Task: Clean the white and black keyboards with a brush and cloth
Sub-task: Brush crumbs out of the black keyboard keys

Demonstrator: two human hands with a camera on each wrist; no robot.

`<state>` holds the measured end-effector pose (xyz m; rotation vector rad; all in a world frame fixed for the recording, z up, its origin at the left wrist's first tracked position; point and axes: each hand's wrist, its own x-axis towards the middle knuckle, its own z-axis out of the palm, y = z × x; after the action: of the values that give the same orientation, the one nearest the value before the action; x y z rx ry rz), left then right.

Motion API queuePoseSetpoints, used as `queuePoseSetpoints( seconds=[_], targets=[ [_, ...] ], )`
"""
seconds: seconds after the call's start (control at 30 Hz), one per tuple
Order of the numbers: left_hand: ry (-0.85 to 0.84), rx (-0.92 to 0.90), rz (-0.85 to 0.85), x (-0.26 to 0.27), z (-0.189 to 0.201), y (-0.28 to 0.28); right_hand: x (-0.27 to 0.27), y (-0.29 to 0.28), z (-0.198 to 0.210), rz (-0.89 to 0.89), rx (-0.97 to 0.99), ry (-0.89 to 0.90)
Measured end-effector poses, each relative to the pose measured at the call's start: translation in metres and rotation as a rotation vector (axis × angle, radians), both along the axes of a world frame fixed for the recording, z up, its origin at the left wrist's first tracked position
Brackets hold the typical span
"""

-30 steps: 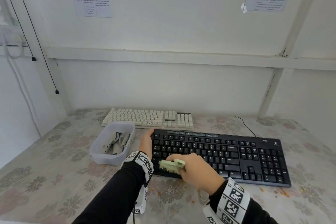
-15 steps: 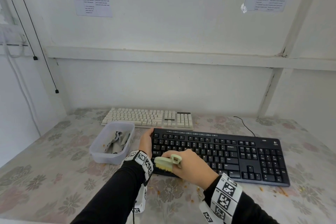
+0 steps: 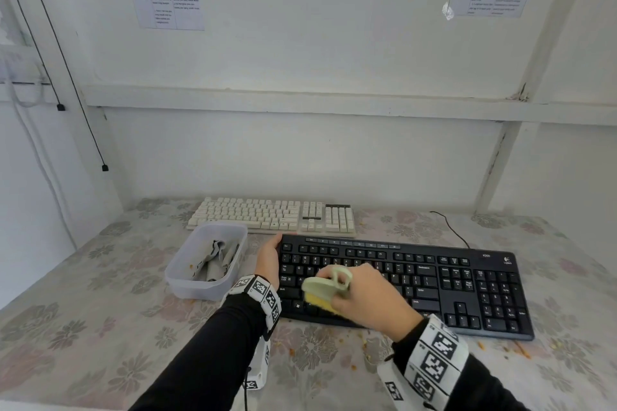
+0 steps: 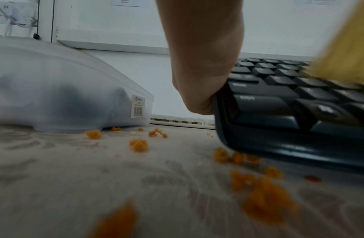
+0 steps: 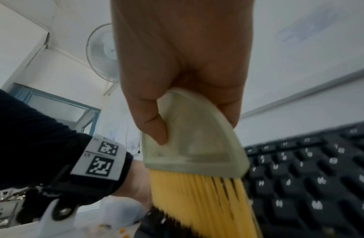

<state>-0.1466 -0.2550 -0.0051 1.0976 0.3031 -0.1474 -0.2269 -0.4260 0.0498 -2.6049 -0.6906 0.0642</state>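
Note:
The black keyboard (image 3: 434,284) lies near me on the flowered table, with the white keyboard (image 3: 273,217) behind it. My right hand (image 3: 364,294) grips a pale green brush (image 3: 325,287), thumb and fingers round its handle (image 5: 197,136). Its yellow bristles (image 5: 199,202) stand on the lower left key rows. My left hand (image 3: 268,257) holds the black keyboard's left end, palm against its edge (image 4: 201,72) and thumb over the far corner. A grey cloth (image 3: 217,260) lies crumpled in the clear plastic tub (image 3: 177,277) to the left.
Orange crumbs (image 4: 139,145) are scattered on the table between the tub and the black keyboard (image 4: 278,104), and along its front edge (image 3: 370,340). The keyboard's cable (image 3: 450,227) runs to the back right. White walls close in the back and left.
The brush swept slightly left along the lower keys, then came back right and a little further up the rows. The left hand has stayed on the keyboard's left end.

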Motion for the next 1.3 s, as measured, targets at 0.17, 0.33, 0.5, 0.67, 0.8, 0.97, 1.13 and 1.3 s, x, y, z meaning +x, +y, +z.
queuePoseSetpoints(
  seconds=[0.17,0.33,0.5,0.67,0.8,0.97,1.13,1.3],
  targets=[
    [0.016,0.001,-0.014,-0.003,0.001,0.000,0.002,0.004,-0.020,0.034,0.012,0.053],
    [0.037,-0.009,-0.015,-0.005,0.005,-0.001,0.004,-0.035,-0.015,-0.103,0.010,0.111],
    [0.038,0.009,0.046,-0.004,0.006,0.000,0.000,-0.089,-0.008,-0.267,-0.040,0.128],
    [0.037,0.007,0.029,-0.004,0.006,-0.002,-0.005,-0.112,0.001,-0.356,-0.046,0.170],
    [0.036,0.009,0.038,-0.002,0.005,-0.003,-0.005,-0.091,0.007,-0.238,0.097,0.084],
    [0.024,0.008,0.040,0.000,0.004,-0.004,-0.002,-0.060,-0.009,-0.102,0.149,0.047],
    [0.027,-0.010,0.050,-0.001,0.004,-0.005,0.000,-0.081,-0.016,-0.242,0.049,0.023],
    [0.039,-0.014,0.071,0.001,0.003,-0.006,-0.009,-0.110,-0.003,-0.427,-0.132,0.006]
  ],
)
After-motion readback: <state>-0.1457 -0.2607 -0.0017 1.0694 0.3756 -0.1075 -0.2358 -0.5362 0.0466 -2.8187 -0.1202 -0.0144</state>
